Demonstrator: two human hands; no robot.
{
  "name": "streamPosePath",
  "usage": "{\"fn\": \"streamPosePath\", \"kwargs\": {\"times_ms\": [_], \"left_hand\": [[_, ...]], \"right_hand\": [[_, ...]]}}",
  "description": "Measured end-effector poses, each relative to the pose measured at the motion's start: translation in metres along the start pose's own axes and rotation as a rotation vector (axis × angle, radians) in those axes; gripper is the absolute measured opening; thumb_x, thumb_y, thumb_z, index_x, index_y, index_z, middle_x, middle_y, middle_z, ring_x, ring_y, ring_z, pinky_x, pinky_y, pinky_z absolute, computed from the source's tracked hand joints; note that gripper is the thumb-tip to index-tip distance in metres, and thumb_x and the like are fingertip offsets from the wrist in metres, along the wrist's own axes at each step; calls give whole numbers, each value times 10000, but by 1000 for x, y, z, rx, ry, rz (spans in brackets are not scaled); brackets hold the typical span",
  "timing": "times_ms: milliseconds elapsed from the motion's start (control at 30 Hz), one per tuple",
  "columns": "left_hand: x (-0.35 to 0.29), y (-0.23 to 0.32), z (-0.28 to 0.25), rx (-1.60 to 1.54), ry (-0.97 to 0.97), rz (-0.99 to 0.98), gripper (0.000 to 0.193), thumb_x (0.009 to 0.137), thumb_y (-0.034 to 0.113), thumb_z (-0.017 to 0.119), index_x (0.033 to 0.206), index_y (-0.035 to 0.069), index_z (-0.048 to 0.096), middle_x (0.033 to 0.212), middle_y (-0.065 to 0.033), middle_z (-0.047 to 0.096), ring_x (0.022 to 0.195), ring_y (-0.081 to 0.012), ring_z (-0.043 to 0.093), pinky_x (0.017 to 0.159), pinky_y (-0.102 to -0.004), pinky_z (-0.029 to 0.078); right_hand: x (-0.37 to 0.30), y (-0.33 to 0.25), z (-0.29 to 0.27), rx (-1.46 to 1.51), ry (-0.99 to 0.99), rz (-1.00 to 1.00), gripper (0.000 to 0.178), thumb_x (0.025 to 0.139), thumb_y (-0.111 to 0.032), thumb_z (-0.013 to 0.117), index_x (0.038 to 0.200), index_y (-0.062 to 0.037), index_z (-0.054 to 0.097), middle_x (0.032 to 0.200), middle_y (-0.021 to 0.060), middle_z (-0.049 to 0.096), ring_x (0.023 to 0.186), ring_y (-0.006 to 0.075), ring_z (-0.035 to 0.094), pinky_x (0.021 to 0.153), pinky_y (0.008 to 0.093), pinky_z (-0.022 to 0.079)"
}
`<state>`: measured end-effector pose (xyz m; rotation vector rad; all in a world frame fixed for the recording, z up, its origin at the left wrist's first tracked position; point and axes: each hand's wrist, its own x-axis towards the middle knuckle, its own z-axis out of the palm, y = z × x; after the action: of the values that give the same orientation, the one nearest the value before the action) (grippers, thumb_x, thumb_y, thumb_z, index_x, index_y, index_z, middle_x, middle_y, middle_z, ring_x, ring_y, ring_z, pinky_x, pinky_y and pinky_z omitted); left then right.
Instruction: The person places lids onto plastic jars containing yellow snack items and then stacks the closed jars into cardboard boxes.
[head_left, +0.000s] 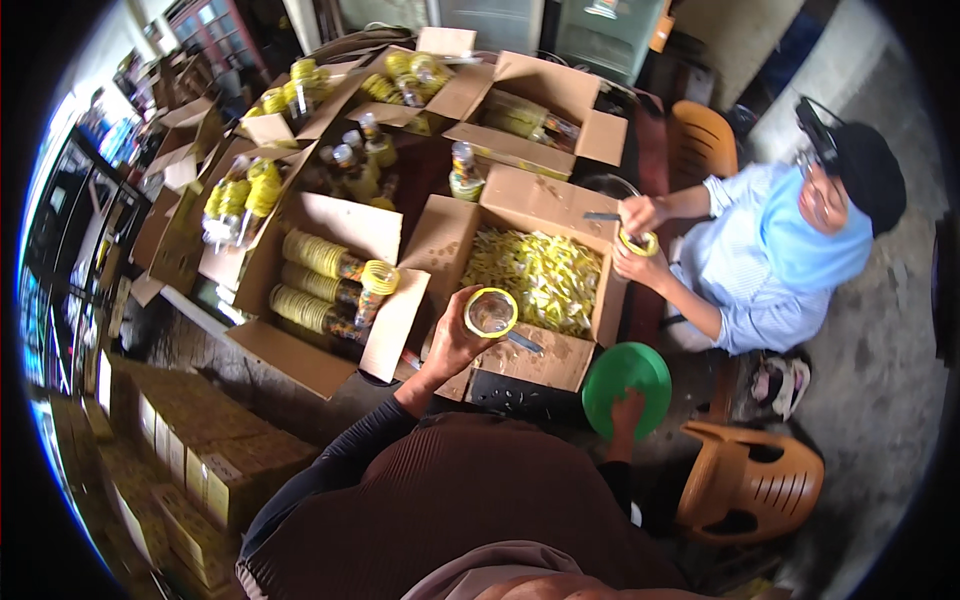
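Observation:
A clear plastic cup with a yellow rim (491, 313) is gripped in my left hand (453, 343), its open mouth facing up. Close beside the cup, a knife blade (523, 342) juts out over the box flap; its handle is hidden, so whether I hold it too is unclear. My right hand (628, 411) reaches down into a green basin (654, 368). Its fingers are dark and indistinct against the basin. Ahead of me stands an open cardboard box (548, 203) full of yellow-and-clear plastic scraps (537, 275).
Across at the right, a co-worker (775, 260) holds a knife (602, 216) and a yellow-rimmed cup (640, 243). Left of me is a carton (300, 365) of stacked cups (318, 253). More cartons (550, 85) line the table's far side. Orange chairs (755, 485) stand at the right.

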<state>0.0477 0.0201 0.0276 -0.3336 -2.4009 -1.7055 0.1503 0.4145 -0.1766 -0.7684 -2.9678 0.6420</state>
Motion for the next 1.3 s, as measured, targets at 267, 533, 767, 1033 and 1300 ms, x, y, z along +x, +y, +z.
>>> {"fn": "streamPosePath", "kwargs": {"times_ms": [267,533,767,1033,1300], "left_hand": [[5,-13,-54,-168,193,82,823,676,-29,789,1357,24,331,1318,-132,477,1189,-268,530,1046,-384,412],[45,-37,-144,-122,406,40,699,790,-5,728,1373,78,351,1309,-133,478,1239,-263,500,957,-390,502],[76,-79,-156,387,346,86,670,697,72,791,1271,41,446,1145,-169,591,1095,-299,596,878,-383,503],[72,-136,-160,544,114,3,669,663,121,769,1241,26,445,1098,-176,580,1064,-349,563,904,-408,459],[52,-150,-155,745,99,-104,729,673,394,803,1205,13,483,1160,-179,527,1113,-340,494,953,-428,390]], "right_hand": [[3,10,30,-66,-31,-41,404,765,-82,624,1141,41,540,1179,319,490,1107,478,479,963,525,389],[17,3,19,41,0,-21,170,807,-48,571,947,41,607,996,253,587,947,421,572,829,481,451],[16,-1,7,14,-23,9,154,827,-105,610,928,3,655,931,194,635,868,380,609,773,467,474],[4,2,-11,-44,90,25,175,792,-169,678,934,-67,689,908,118,675,834,331,642,726,448,487],[-10,13,-20,-67,54,114,290,762,-163,707,1025,-62,641,897,112,672,859,327,645,755,439,480]]}}
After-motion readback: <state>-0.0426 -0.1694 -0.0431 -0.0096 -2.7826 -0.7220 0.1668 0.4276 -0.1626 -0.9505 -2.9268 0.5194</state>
